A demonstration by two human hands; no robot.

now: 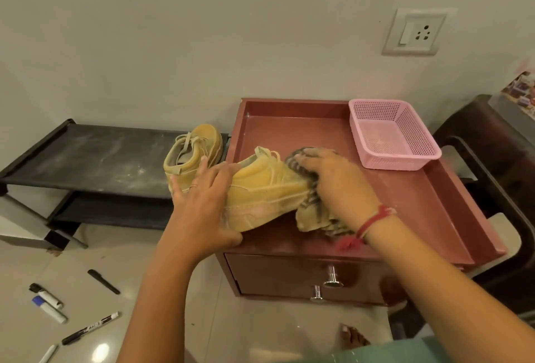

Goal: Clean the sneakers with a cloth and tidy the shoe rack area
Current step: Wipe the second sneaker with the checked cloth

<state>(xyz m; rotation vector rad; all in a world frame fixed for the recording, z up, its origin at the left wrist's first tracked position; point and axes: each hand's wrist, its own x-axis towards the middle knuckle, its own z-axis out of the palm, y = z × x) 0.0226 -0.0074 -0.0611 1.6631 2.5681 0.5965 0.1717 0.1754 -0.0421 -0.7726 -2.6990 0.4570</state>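
In the middle of the frame, your left hand [202,203] holds the heel of a tan sneaker [266,191], fingers spread over its side and thumb under the sole. Your right hand [335,180] curls its fingers over a striped cloth [312,217], pressing it against the toe. The shoe rests on the red cabinet [419,203]. The second sneaker [191,148] stands on the black shoe rack [95,157], centre left. A pink basket [390,133] sits upper right; markers [49,302] lie lower left.

1. I count two sneakers [191,154] [269,191].
2. One cloth [311,215].
3. One basket [393,160].
4. Five markers [103,281] [45,294] [49,309] [89,328] [48,353] on the floor.
5. Two knobs [333,277] [317,293].
6. One shoe rack [95,157].
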